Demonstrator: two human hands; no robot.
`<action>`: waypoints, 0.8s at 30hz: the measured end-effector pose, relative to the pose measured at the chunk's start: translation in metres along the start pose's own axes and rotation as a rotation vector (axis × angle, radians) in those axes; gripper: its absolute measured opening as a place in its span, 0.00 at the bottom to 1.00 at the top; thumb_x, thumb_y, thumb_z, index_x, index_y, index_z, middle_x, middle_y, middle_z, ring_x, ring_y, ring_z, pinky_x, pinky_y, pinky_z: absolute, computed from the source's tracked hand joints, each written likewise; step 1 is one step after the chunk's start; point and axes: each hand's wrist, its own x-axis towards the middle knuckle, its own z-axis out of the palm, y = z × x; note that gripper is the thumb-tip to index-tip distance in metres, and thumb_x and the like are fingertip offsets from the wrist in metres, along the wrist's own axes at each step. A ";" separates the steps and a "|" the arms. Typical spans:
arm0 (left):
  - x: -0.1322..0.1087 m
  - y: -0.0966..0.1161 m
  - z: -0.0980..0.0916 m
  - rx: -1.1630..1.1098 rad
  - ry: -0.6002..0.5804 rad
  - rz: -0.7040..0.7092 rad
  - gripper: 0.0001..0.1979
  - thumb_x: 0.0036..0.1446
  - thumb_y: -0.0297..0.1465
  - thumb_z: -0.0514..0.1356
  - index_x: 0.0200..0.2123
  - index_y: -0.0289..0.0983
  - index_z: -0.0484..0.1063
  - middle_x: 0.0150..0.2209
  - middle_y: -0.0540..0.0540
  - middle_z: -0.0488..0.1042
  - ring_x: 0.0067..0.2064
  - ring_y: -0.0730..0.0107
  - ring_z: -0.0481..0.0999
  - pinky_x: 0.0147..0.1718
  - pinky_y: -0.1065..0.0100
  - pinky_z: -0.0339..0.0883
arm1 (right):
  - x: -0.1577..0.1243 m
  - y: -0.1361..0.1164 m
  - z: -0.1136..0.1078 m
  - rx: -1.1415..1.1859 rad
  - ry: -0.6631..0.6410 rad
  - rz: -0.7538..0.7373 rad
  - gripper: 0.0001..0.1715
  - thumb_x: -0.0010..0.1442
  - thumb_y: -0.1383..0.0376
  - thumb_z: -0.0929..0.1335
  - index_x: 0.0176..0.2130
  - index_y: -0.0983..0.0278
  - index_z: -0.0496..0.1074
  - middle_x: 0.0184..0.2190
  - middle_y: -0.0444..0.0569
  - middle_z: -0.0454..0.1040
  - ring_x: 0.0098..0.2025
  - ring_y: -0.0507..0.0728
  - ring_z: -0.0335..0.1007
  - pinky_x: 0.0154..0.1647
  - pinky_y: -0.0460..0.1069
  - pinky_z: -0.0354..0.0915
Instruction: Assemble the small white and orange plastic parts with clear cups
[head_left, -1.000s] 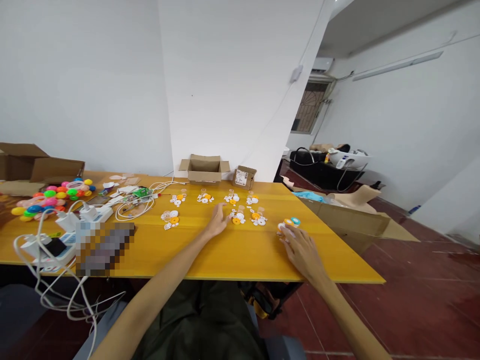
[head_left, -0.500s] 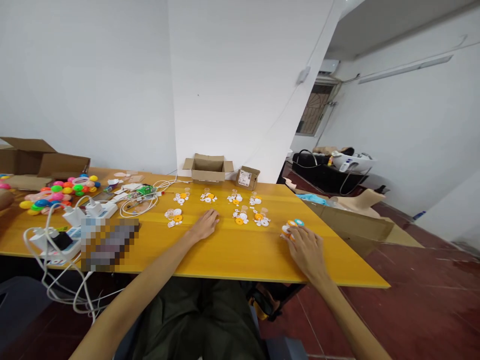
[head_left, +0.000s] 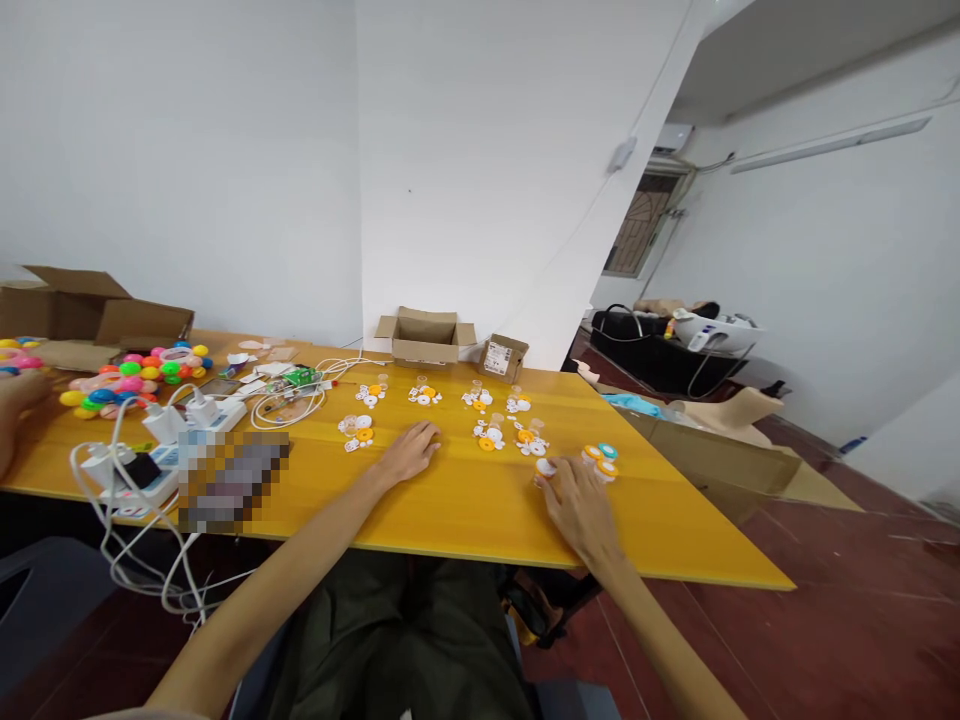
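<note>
My right hand (head_left: 579, 500) is closed on a small clear jar with a white lid (head_left: 545, 467), held low at the table. Just right of it stand several similar jars with orange-and-white lids (head_left: 606, 469) and one with a teal lid (head_left: 607, 451). My left hand (head_left: 410, 452) lies on the tabletop, fingers stretched loosely forward, holding nothing. Beyond both hands lie several small heaps of white and orange discs, each with a clear cup; the nearest are a left heap (head_left: 364, 435) and a right heap (head_left: 532, 437).
On the yellow table (head_left: 465, 510) are a power strip (head_left: 217, 418) with white cables, a pixelated dark object (head_left: 236, 482) and colourful balls (head_left: 112, 388). Cardboard boxes (head_left: 425, 340) stand at the back. Another person's hand (head_left: 26, 392) is at far left.
My right hand has moved left from the lidded jars, carrying the white-lidded jar away from the group. My left hand stays in place on the table. The view has shifted slightly.
</note>
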 end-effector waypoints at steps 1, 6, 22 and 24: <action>0.000 -0.001 -0.001 0.008 -0.001 0.001 0.07 0.63 0.32 0.56 0.42 0.43 0.71 0.45 0.43 0.76 0.52 0.57 0.74 0.57 0.56 0.67 | 0.000 -0.004 0.001 0.004 0.002 -0.003 0.16 0.68 0.57 0.59 0.48 0.59 0.71 0.41 0.56 0.74 0.44 0.65 0.69 0.49 0.59 0.64; -0.003 -0.005 -0.011 0.077 -0.019 0.003 0.07 0.64 0.34 0.54 0.43 0.42 0.70 0.46 0.43 0.74 0.53 0.56 0.73 0.58 0.55 0.66 | 0.004 -0.007 0.002 0.034 0.009 0.012 0.15 0.68 0.58 0.59 0.45 0.59 0.72 0.41 0.57 0.74 0.43 0.64 0.70 0.47 0.58 0.65; -0.009 0.001 -0.028 -0.077 -0.002 -0.053 0.12 0.66 0.40 0.52 0.43 0.42 0.73 0.43 0.45 0.77 0.48 0.59 0.75 0.54 0.58 0.68 | 0.024 -0.066 0.016 0.344 -0.173 -0.062 0.12 0.67 0.60 0.62 0.49 0.57 0.69 0.44 0.53 0.78 0.46 0.63 0.75 0.47 0.57 0.70; -0.011 0.013 -0.025 -0.165 -0.045 -0.048 0.15 0.66 0.43 0.52 0.46 0.42 0.73 0.44 0.44 0.78 0.46 0.60 0.76 0.52 0.59 0.69 | 0.033 -0.085 0.021 0.389 -0.190 -0.092 0.11 0.66 0.62 0.63 0.48 0.57 0.69 0.44 0.53 0.77 0.45 0.63 0.75 0.47 0.57 0.70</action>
